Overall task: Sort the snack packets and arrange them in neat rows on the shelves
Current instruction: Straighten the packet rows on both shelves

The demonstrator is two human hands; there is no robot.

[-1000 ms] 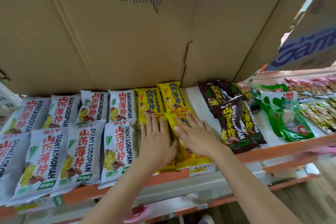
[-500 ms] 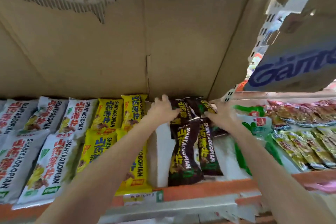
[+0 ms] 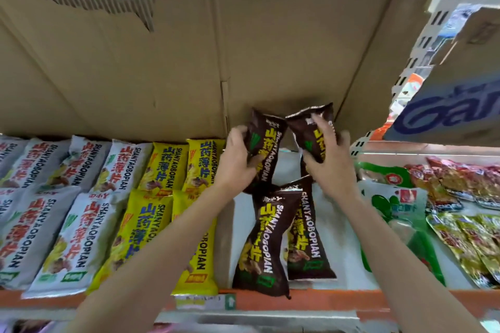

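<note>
- Your left hand (image 3: 238,162) grips one brown snack packet (image 3: 266,143) at the back of the shelf (image 3: 311,300), fingers curled round its left edge and the thumb across its front.
- Your right hand (image 3: 331,162) grips a second brown packet (image 3: 311,130) — fingers wrapped over its face, the top seal standing clear above them.
- Both held packets are raised off the shelf and tilted; their upper corners lean toward each other and touch or nearly touch in front of the cardboard backing (image 3: 189,62).
- Two more brown packets (image 3: 263,246) lie flat on the shelf just below your hands, side by side with the left one overlapping the right, their lower ends near the orange front lip.
- Left of these, with a strip of bare white shelf between, the yellow packets (image 3: 162,213) lie in two rows; your left forearm crosses over the front row.
- Further left, the white packets (image 3: 78,232) lie in two rows as well — front and back.
- On the right, green packets (image 3: 400,208) lie just beside your right forearm, with red packets (image 3: 460,181) and gold packets (image 3: 470,240) beyond.
</note>
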